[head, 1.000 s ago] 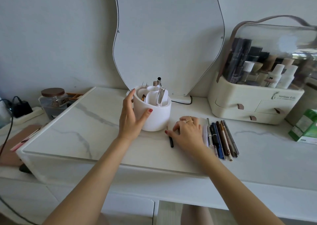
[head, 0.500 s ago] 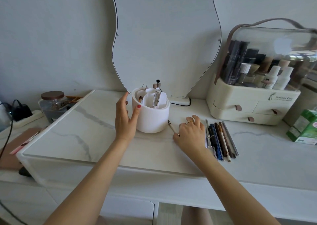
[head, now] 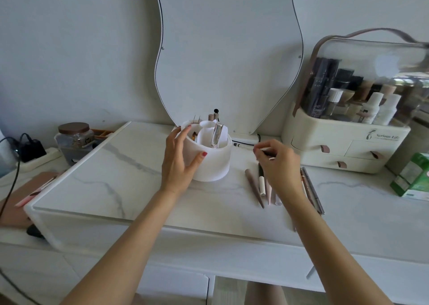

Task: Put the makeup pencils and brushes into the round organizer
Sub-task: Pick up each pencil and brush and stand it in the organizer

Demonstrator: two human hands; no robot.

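Observation:
The white round organizer (head: pixel 213 163) stands on the marble tabletop (head: pixel 111 184) in front of the mirror, with a clear tube and a few brushes in its compartments. My left hand (head: pixel 181 160) grips its left wall. My right hand (head: pixel 278 165) hovers to the right of it, fingers pinched on a thin makeup pencil (head: pixel 267 152) lifted off the table. Below that hand, several pencils and brushes (head: pixel 261 185) lie side by side, partly hidden by my wrist; more pencils (head: pixel 312 193) show right of the wrist.
A wavy mirror (head: pixel 227 53) leans on the wall behind the organizer. At the right stands a cream cosmetics case (head: pixel 343 151) with drawers, then a green box (head: pixel 413 177). A lidded jar (head: pixel 74 139) and a charger with cables (head: pixel 30 151) sit at the left.
My right hand has risen off the table with a pencil pinched in its fingers. The brushes it covered now show. My left hand stays on the organizer.

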